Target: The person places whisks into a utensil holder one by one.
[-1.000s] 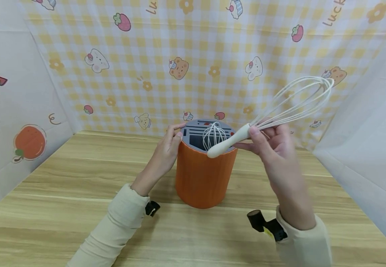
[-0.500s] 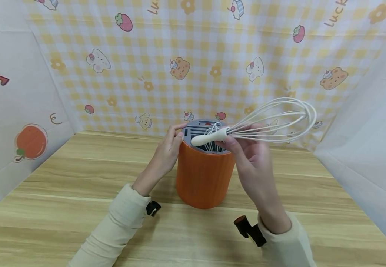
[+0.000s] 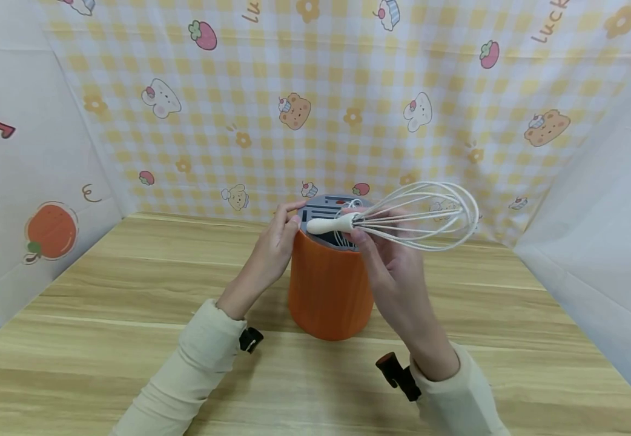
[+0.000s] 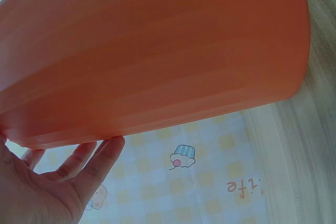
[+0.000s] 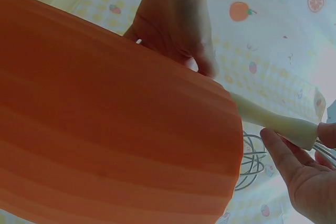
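An orange round utensil holder (image 3: 329, 290) stands upright on the table, its top a grey slotted insert (image 3: 318, 211). My left hand (image 3: 269, 248) rests against its left side at the rim; in the left wrist view the fingers (image 4: 102, 163) lie fairly straight along the wall. Over the holder's top, my right hand (image 3: 399, 275) pinches a cream whisk (image 3: 329, 225) where handle meets wires. The whisk lies nearly level, handle to the left, wire loops to the right. A smaller wire whisk (image 5: 253, 169) sticks out of the insert, partly hidden behind the held one.
The wood-grain table (image 3: 130, 363) spreads around the holder. A yellow checked cloth (image 3: 212, 139) hangs behind, with white printed cloth (image 3: 16, 163) on the left and white cloth (image 3: 610, 212) on the right. Black wrist cameras (image 3: 397, 375) sit at both cuffs.
My right hand has carried the whisk left and down from the holder's right side to over its top, and the whisk has tipped from slanted to nearly level. The left hand stays in place.
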`<state>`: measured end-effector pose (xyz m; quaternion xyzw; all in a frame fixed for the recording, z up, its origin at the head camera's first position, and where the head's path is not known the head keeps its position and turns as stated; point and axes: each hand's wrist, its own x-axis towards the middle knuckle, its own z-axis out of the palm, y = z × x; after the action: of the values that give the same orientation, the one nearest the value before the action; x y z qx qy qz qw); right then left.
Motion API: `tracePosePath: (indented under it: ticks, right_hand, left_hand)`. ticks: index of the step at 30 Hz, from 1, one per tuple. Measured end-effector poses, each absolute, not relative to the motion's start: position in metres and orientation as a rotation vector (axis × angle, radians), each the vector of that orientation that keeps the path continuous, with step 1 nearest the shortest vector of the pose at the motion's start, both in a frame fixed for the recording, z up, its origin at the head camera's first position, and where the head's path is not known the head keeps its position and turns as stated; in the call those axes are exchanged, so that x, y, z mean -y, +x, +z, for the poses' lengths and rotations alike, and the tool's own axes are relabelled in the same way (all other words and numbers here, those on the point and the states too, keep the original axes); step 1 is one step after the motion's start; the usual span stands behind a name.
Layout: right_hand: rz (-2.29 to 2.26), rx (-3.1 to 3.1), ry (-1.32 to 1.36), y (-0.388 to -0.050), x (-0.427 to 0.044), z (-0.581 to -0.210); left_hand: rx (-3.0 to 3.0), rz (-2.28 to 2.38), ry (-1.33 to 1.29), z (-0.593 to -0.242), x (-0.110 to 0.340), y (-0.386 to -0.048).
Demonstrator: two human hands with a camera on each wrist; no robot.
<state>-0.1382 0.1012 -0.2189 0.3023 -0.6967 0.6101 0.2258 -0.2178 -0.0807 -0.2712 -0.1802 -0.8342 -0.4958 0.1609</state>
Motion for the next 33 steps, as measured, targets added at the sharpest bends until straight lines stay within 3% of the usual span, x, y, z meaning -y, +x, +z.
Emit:
tracePosePath:
  ticks: [23,33]
  right_hand:
    - [1.104,2.022,0.796,-0.1452,-0.1026,-0.224]
    - [1.064,2.074,0.734,-0.1451,-0.1036,-0.2241]
  left_hand:
    - [2.37,-1.431,-0.517,-0.2739,0.081,-0.2205]
    - [2.372,-1.445,-0.518,-0.2736,0.0812,-0.22]
